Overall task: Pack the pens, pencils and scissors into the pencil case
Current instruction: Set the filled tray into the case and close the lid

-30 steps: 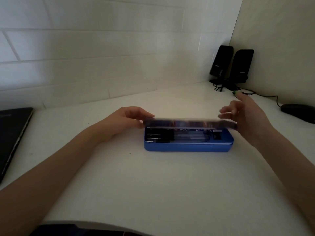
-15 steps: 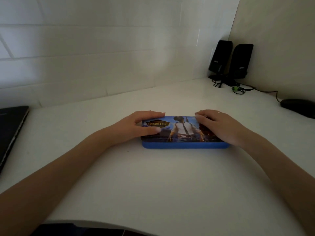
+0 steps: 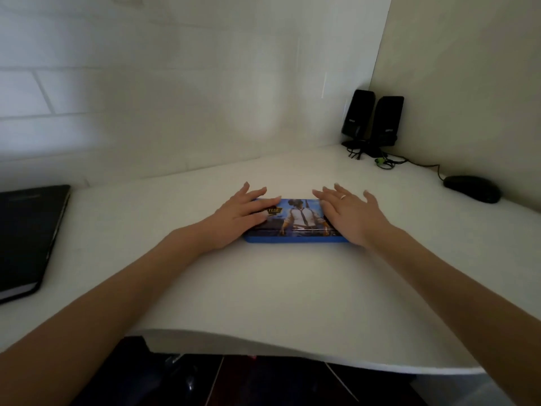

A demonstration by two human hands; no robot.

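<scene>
The pencil case [image 3: 295, 227] lies flat on the white table [image 3: 281, 291], about midway between the left and right edges and nearer the back edge than the front, its long side running left to right. Its lid is down, the printed picture facing up, and no pens, pencils or scissors show anywhere on the table, so I judge the packing done and the closing step in hand. The left hand [image 3: 240, 215] lies over the left end of the lid with fingers straight and spread apart; the right hand [image 3: 351, 215] covers the right end the same way, fingers splayed, a ring on 1 of them. Neither hand curls round anything.

The next move probably calls for a firm, even press at both ends to seat the lid, then lifting both hands clear. Whether the lid has latched all along the rim I cannot tell.

At the back right corner stand 2 black speakers [image 3: 371, 120], with a mouse [image 3: 471, 189] near the right edge and a laptop [image 3: 26, 238] at the left edge.
</scene>
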